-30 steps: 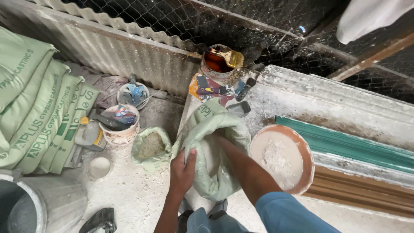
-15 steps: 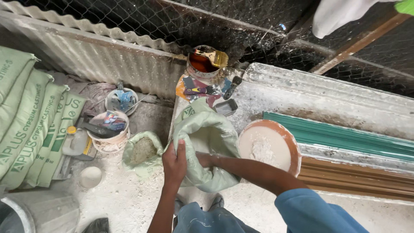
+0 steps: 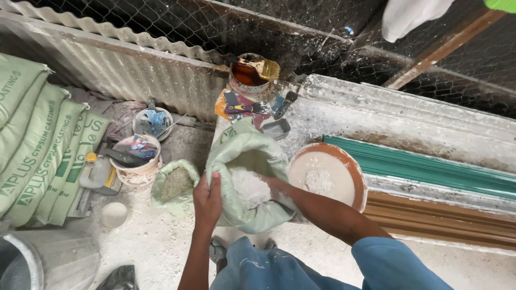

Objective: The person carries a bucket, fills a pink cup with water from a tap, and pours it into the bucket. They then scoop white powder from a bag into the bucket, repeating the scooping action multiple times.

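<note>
sack (image 3: 242, 156): pale green, sits open on the floor by the bowl, white powder inside
bowl (image 3: 355, 172): just right of it, so scoop low, less dust
left hand (image 3: 207, 196): clamped on the sack rim, keep it wide
right hand (image 3: 269, 182): down in the powder, can't tell if it's closed

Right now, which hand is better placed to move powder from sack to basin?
Right hand, probably: it is inside the sack on the powder, beside the basin. Left hand grips the sack's rim.
</note>
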Demonstrator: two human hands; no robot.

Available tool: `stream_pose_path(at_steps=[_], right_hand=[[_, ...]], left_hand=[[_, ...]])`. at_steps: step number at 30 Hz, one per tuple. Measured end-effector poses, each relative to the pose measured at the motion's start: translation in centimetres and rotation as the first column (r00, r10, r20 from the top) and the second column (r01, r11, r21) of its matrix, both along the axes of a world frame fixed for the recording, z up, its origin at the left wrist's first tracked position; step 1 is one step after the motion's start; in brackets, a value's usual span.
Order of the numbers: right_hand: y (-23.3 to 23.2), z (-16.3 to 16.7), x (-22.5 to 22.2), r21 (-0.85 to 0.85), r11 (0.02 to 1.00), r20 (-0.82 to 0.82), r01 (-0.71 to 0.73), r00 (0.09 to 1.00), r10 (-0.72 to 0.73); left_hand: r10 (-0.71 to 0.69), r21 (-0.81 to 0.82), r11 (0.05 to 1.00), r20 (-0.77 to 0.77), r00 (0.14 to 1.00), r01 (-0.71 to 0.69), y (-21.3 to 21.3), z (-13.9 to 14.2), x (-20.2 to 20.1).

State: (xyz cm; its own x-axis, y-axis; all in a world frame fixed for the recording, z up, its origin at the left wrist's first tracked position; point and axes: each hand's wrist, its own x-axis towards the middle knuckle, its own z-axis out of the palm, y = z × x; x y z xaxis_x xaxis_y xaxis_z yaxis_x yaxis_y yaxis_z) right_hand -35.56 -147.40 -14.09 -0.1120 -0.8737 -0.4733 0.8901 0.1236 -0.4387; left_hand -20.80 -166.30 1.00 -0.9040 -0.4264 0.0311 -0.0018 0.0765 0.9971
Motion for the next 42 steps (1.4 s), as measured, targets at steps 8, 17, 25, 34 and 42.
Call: stream_pose_path(at_steps=[8, 17, 25, 34, 42], right_hand=[[6.2, 10.5, 1.7, -0.144, 0.952, -0.074, 0.271, 0.956, -0.283], [23.2, 15.6, 2.7, -0.048, 0.754, -0.493, 0.655, 0.641, -0.588], [29.0, 11.4, -0.3, 0.624, 0.503, -0.664, 0.598, 0.745, -0.061], [28.0, 14.8, -1.7, 0.541, 0.723, -0.811, 0.43, 0.494, 0.313], [19.8, 20.0, -0.9, 0.575, 0.624, -0.757, 0.529, 0.054, 0.651]], left_hand=[[0.035, 0.085, 0.996, 0.045, 0.998, -0.039, 0.7, -0.7, 0.1], [0.058, 0.086, 0.995, -0.014, 0.998, -0.057, 1.5, -0.4, -0.1], [0.071, 0.015, 0.997, -0.015, 0.997, -0.071, 2.0, 0.8, 0.2], [0.089, 0.008, 0.996, -0.006, 0.996, -0.089, 2.1, 0.8, 0.2], [0.089, 0.144, 0.983, 0.147, 0.985, -0.11, 1.7, 0.6, 0.5]])
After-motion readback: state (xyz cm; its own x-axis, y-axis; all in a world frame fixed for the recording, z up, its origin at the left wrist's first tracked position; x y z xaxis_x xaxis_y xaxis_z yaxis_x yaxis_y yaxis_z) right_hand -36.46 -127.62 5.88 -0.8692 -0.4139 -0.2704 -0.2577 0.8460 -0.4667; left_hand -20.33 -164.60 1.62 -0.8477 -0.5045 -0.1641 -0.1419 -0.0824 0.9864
